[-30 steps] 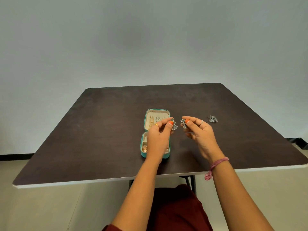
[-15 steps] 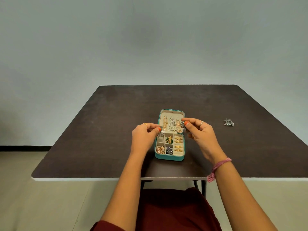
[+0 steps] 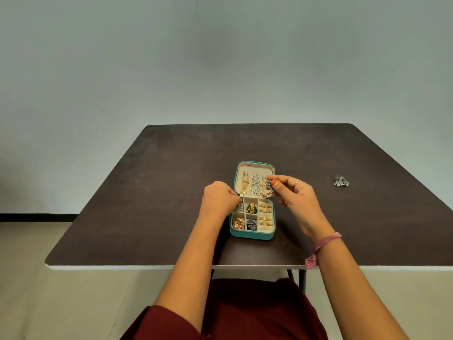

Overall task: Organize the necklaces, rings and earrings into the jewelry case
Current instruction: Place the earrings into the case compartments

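A plain pale grey-blue wall (image 3: 220, 57) fills twelve o'clock. Beneath it stands a dark brown square table with white edging (image 3: 171, 168), over beige floor (image 3: 49, 303) at seven o'clock.

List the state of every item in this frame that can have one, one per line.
jewelry case: open, lid up, flat on the table.
left hand: pinches a silver earring at the case's far-left compartment.
right hand: pinches another silver earring in front of the lid.
loose silver jewelry: lying on the table, untouched.
rings: slotted in the case's right column.
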